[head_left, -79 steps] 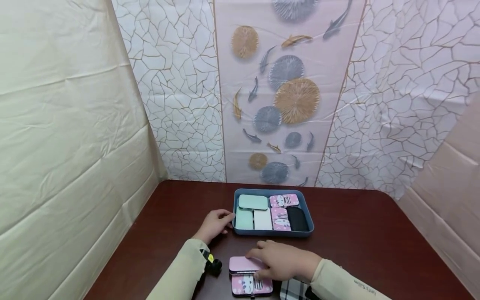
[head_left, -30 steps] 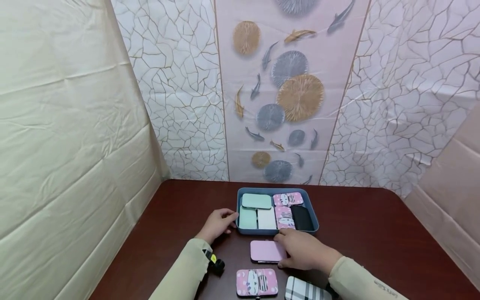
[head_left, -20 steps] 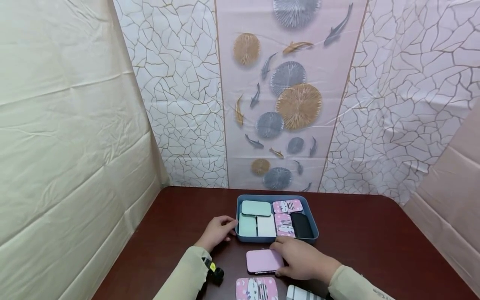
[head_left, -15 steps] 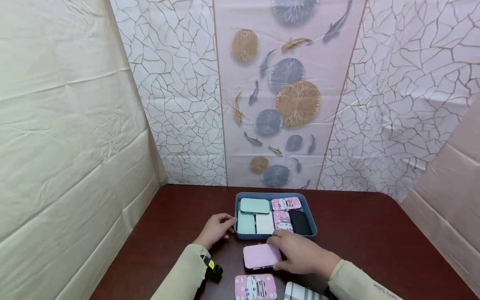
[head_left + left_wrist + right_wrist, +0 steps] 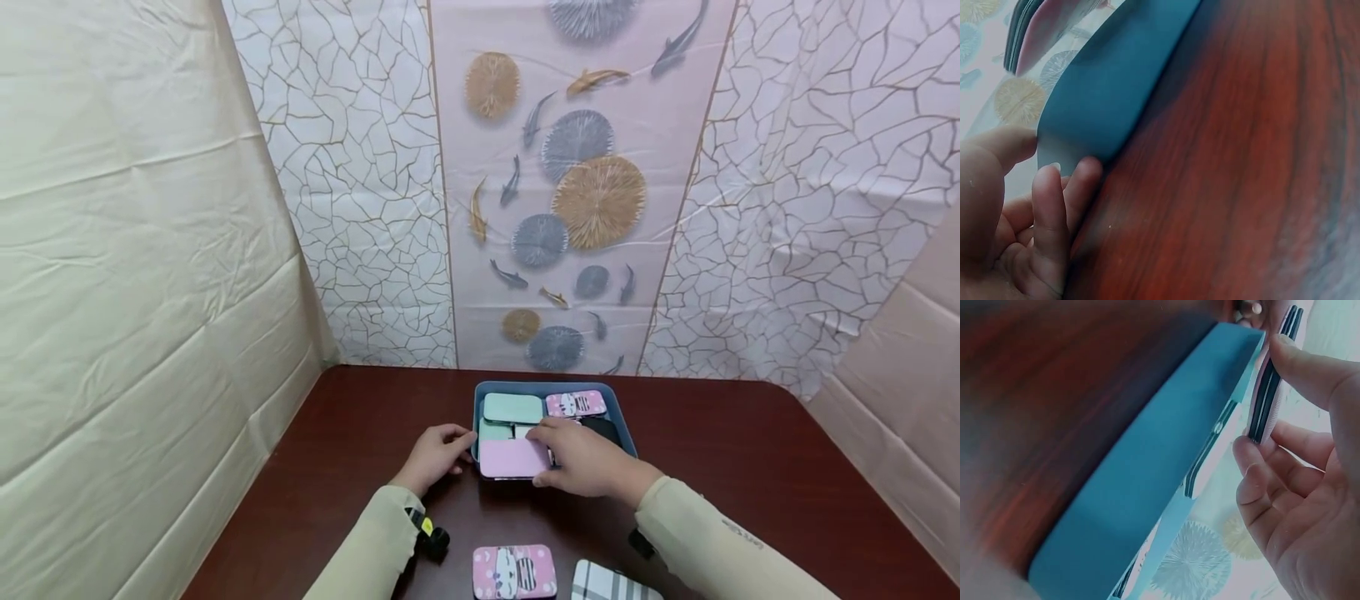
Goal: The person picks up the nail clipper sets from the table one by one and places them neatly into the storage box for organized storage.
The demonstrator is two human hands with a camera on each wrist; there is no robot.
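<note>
My right hand [image 5: 585,460] grips the right end of a flat pink hinged case [image 5: 513,459], thumb on one edge and fingers on the opposite edge. The case hangs above the front left of a blue tray [image 5: 517,387], and in the right wrist view its dark seam [image 5: 1264,403] shows it closed. At the tray's left side, my left hand [image 5: 433,458] holds the rim and wall between thumb and fingers. Inside the tray lie a mint case [image 5: 513,408] over another mint one, a pink cat-print case [image 5: 576,404] and a black case [image 5: 602,429]. The held case and right hand partly hide a white case.
Nearer me on the dark red wooden table [image 5: 360,417] lie a pink cat-print case [image 5: 514,572] and a plaid case [image 5: 611,581]. A patterned cloth [image 5: 375,250] hangs behind the table's back edge, with pale cloth at both sides.
My right hand lifted the pink case from beside the cat-print one, slid right and forward, and now has it over the tray's front left. My left hand stays at the tray.
</note>
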